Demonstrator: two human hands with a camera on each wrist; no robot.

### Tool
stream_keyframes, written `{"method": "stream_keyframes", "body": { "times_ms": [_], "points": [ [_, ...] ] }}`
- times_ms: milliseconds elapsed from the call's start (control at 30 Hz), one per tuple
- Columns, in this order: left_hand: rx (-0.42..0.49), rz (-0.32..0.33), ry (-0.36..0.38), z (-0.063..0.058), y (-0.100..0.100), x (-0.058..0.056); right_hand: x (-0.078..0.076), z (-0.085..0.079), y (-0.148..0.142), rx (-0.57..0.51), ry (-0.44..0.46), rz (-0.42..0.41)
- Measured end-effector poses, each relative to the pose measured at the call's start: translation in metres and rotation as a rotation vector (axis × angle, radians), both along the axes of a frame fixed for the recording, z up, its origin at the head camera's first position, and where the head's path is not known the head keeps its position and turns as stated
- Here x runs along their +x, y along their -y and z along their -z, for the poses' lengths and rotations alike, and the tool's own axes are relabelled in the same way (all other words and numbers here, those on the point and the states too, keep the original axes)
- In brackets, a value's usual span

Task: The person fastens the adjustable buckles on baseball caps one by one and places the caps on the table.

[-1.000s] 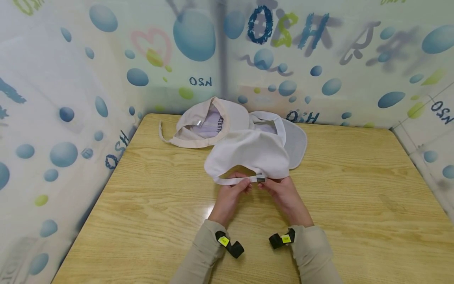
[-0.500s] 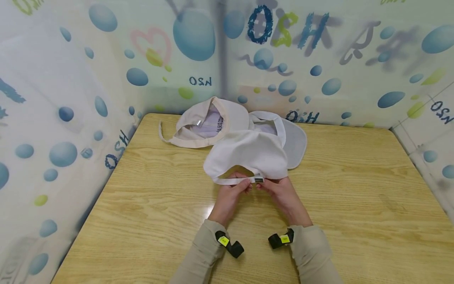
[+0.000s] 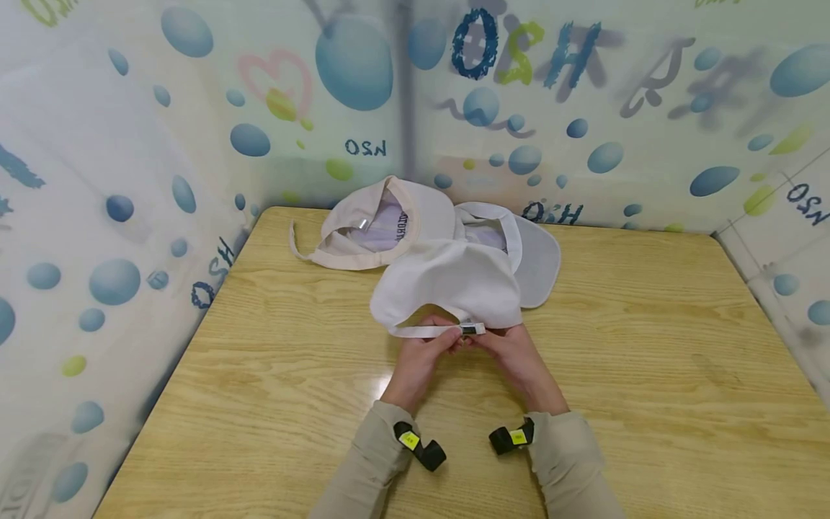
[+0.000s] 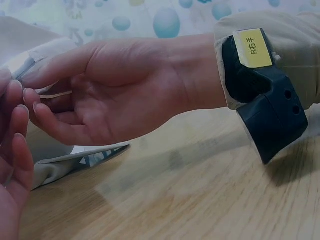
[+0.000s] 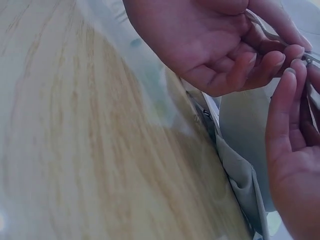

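Observation:
A white baseball cap (image 3: pixel 454 277) stands with its back opening and adjuster strap (image 3: pixel 413 332) toward me. My left hand (image 3: pixel 418 360) pinches the strap between thumb and fingers, just left of the metal buckle (image 3: pixel 471 329). On the buckle's other side my right hand (image 3: pixel 519 360) pinches the strap near the cap's edge. A short white strap end shows right of the buckle. In the left wrist view the thumb and fingers of the right hand (image 4: pixel 115 90) meet those of the left at the buckle. Both hands' fingertips nearly touch in the right wrist view.
Behind the held cap, a beige cap (image 3: pixel 350 249) lies on its side, inside facing me, its loose strap trailing left. A pale grey-white cap (image 3: pixel 540 263) lies at the right, brim outward. The wooden table (image 3: pixel 648 346) meets patterned walls (image 3: pixel 583 108) at the back and left.
The buckle has shifted slightly left, closer to my left thumb, and the white strap end has come into view on its right. My right hand and the cap's right side have edged left.

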State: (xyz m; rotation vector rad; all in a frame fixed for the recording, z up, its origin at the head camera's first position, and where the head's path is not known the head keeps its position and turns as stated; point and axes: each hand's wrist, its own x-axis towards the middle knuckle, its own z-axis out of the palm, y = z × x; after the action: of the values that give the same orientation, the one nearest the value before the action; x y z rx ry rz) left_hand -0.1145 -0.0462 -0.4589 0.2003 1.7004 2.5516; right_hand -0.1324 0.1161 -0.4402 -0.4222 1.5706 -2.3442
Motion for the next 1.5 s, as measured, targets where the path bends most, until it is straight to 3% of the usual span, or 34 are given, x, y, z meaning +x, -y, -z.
{"method": "stream_keyframes", "body": {
  "times_ms": [400,833,1133,1500],
  "points": [
    [0.02,0.043,-0.02,-0.0016,-0.0007,-0.0003,0.0,-0.0007,-0.003,-0.056,0.026,-0.016],
    [0.048,0.033,0.017,-0.0021,-0.0003,0.0008,0.0,-0.0007,-0.0067,-0.181,0.045,-0.03],
    [0.067,-0.014,0.028,-0.0043,-0.0004,-0.0002,0.0002,-0.0012,-0.006,-0.152,0.054,-0.01],
    [0.05,-0.016,0.007,-0.0035,-0.0004,-0.0002,-0.0003,0.0022,-0.0032,-0.074,0.018,0.019]
  ]
}}
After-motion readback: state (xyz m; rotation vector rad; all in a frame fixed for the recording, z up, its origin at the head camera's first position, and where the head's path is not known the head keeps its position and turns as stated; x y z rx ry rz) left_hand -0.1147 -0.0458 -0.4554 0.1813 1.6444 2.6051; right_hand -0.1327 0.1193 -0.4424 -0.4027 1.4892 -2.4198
